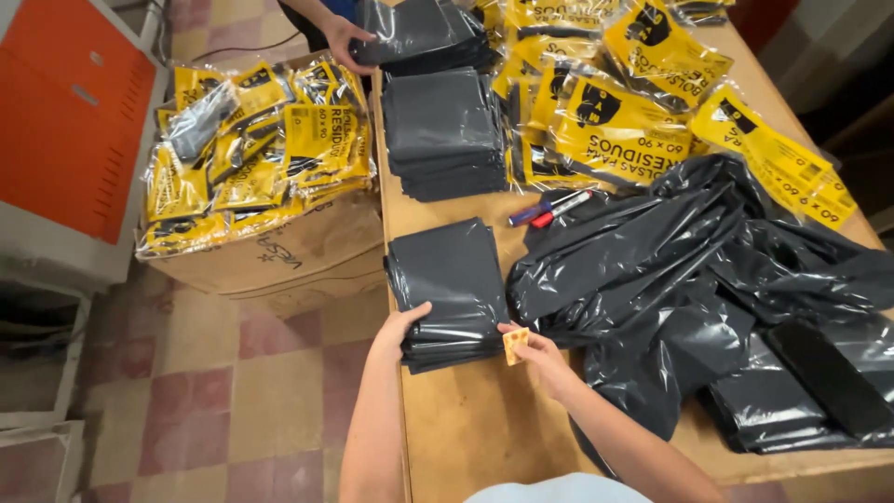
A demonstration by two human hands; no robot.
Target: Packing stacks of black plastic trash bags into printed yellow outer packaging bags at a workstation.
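We have our left hand (pixel 402 326) resting on the near left corner of a small stack of folded black bags (pixel 447 289), fingers curled over its edge and pressing down rather than lifting. Our right hand (pixel 540 359) sits at the stack's near right corner, thumb and forefinger pinched shut on a small orange tag (pixel 515 345) (what kind of tag it is, we cannot tell). The stack lies on the wooden table (pixel 475 428), close to its left edge.

As for progress, we judge the work to be well under way but far from over. A taller stack of folded bags (pixel 442 130) stands further up the table, and packed yellow packets (pixel 615 121) are heaped beyond it, with more filling a cardboard box (pixel 279 251) on the floor. A loose mound of black plastic (pixel 708 270) to our right remains unfolded. Two markers (pixel 549 207) lie between. Another person's hand (pixel 346 42) touches bags at the far end.
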